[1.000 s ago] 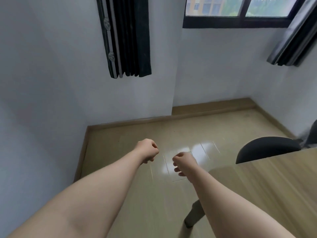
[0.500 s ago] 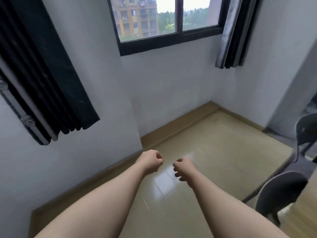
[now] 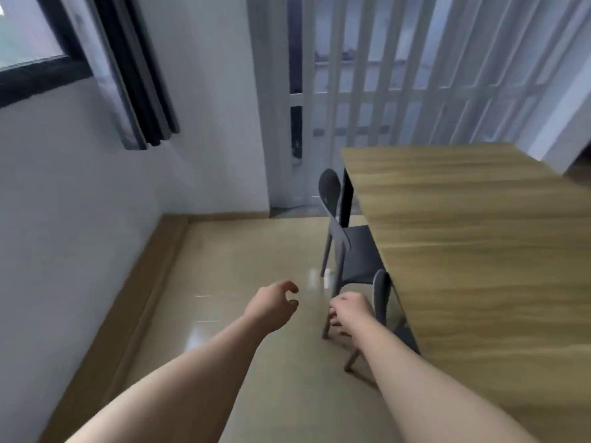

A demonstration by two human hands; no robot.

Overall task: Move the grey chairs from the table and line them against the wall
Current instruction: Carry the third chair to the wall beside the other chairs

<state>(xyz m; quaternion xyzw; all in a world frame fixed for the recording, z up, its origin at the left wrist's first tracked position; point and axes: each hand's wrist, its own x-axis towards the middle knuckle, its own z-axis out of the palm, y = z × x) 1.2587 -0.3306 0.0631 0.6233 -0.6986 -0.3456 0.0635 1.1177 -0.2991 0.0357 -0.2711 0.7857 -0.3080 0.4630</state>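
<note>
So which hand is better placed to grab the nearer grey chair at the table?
Probably the right hand: it hovers next to the nearer chair's backrest. The left hand hangs over bare floor, farther from both chairs.

Both arms out front, nothing held. Left hand (image 3: pixel 271 306) loosely curled w/ fingers apart over floor (image 3: pixel 240 266); right hand (image 3: pixel 350 311) curled, just beside near grey chair (image 3: pixel 382 294), contact unclear (blurred). 2 grey chairs tucked along wooden table (image 3: pixel 479 251)'s left edge; far grey chair (image 3: pixel 343 238) nr folding door (image 3: pixel 383 75). Wall (image 3: pixel 80 203), curtain (image 3: pixel 128 75) at left.
</note>
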